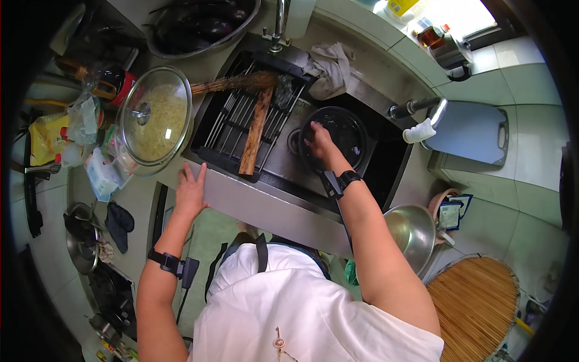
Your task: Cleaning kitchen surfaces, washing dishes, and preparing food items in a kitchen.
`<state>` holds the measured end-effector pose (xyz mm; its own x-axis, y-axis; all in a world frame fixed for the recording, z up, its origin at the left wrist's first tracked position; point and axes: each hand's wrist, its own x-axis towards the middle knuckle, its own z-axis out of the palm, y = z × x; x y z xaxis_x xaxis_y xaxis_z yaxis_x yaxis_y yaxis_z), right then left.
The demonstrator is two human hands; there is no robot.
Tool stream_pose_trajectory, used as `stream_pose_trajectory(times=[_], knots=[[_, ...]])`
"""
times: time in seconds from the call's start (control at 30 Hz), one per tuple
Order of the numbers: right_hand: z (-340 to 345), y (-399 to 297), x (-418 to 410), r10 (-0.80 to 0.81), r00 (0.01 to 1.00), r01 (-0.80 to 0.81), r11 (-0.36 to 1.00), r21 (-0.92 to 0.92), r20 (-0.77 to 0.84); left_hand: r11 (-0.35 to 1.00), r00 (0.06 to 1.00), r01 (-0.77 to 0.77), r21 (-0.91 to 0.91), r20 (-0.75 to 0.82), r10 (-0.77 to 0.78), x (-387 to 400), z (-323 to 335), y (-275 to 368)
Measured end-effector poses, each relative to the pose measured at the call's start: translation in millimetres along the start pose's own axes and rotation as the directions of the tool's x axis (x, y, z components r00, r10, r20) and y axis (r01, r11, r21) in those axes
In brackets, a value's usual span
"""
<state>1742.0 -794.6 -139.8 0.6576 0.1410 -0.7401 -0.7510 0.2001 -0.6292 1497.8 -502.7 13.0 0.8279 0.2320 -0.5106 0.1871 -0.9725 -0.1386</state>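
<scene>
A dark round pan or basin sits in the black sink, with a wet shine inside it. My right hand reaches into its left side; the palm side is hidden, so a grip on anything cannot be made out. The sink's drain shows just left of that pan. My left hand rests with spread fingers on the front counter edge, holding nothing. Beyond its fingertips stands a pot with a glass lid, yellowish food visible through the glass.
Across the sink's left half lies a metal rack, bearing a bundled-fiber brush, a wooden stick and a steel scrubber. A grey cloth drapes the back rim. A faucet juts in from the right, near a steel bowl.
</scene>
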Motion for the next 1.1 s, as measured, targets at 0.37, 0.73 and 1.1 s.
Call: stream_pose_trajectory(times=[0.37,0.73,1.1], knots=[[-7.8,13.3,10.6,-0.003,0.997,0.024,0.958,-0.286,0.073,0.999,0.995,-0.042,0.03,-0.094,0.045,1.1,-12.2,7.3],[-36.8,9.6,-10.2,0.093,0.958,0.229,0.326,-0.917,0.273,0.656,0.766,-0.639,-0.403,-0.408,0.496,122.0,-82.1,148.1],[-7.4,13.6,15.4,-0.272,0.96,0.268,0.962,-0.057,-0.069,0.781,0.948,-0.296,-0.55,-0.065,0.313,219.5,-42.8,241.8]])
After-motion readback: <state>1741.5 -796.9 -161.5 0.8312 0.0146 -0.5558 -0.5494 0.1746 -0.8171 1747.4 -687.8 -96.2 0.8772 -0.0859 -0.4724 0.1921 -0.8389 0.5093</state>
